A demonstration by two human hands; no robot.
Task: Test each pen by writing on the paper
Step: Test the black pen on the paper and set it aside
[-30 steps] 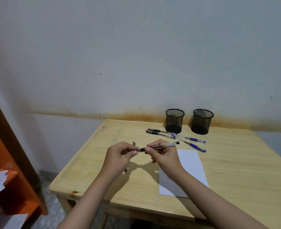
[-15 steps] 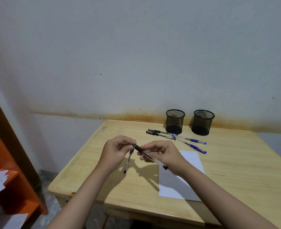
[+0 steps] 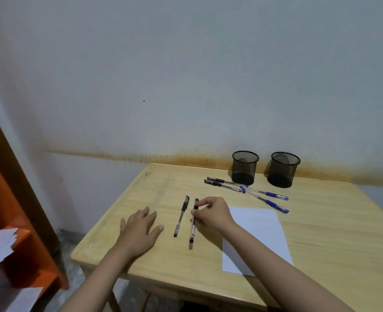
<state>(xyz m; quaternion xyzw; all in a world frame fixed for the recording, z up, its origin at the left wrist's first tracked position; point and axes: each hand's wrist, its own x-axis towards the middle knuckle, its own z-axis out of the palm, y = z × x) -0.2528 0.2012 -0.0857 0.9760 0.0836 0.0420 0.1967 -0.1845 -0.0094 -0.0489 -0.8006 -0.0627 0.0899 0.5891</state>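
Right hand (image 3: 213,213) grip seemingly pinching black pen (image 3: 193,224), left hand (image 3: 138,231) spread flat

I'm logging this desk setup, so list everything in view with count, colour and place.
Table: one, light wood, against the wall.
Mesh pen cups: two, black, back of table.
Black pens near cups: two, lying crossed with the blue ones.
Blue pens: two, right of those.
Black pens in front: two, side by side, left of the paper.
Paper: one white sheet, front right.
Shelf: orange, far left, holding papers.
Hands: left hand flat on table; right hand pinching one front pen.
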